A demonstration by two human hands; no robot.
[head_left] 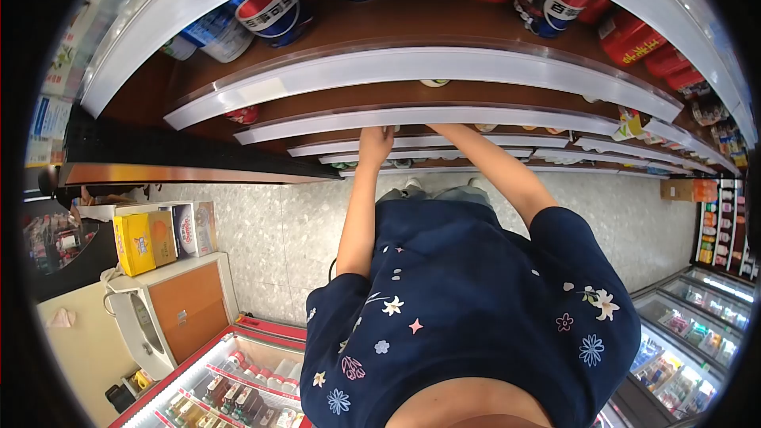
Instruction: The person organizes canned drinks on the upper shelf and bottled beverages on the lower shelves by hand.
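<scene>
My left hand [377,144] reaches in under the white front strip of a lower shelf [444,119]. Its fingertips are hidden by that strip, and whatever they touch cannot be made out. Farther right, my right hand [442,130] goes in beneath the same strip; only the wrist end shows and the fingers are covered. Between the hands lies the dark gap of the shelf below. A pale round lid [434,82] peeks out one level higher, and a red package [242,115] sits at the left end.
Pepsi cans [273,14] and red cans [632,38] stand on the upper shelf [428,20]. A glass-topped freezer [238,384] is behind me on the left, near a cabinet [190,301] bearing a yellow box [135,244]. Lit coolers [674,349] stand at right.
</scene>
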